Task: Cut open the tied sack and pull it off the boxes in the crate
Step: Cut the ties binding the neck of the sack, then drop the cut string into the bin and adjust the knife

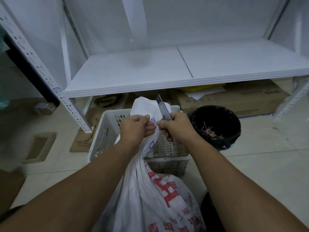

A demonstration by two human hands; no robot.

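A white woven sack [150, 198] with red print stands in front of me, its neck gathered and pulled up. My left hand [136, 129] grips the neck just below the loose top flap [143, 106]. My right hand [175, 127] is shut on a utility knife [162, 108], blade pointing up and away beside the flap. Behind the sack sits a white perforated plastic crate [103, 133]. The sack's contents are hidden.
A black-lined bin [217, 126] stands right of the crate. A white metal shelf [150, 76] hangs over the far side, with cardboard boxes [234, 97] beneath it. Flattened cardboard [82, 141] lies left of the crate on the tiled floor.
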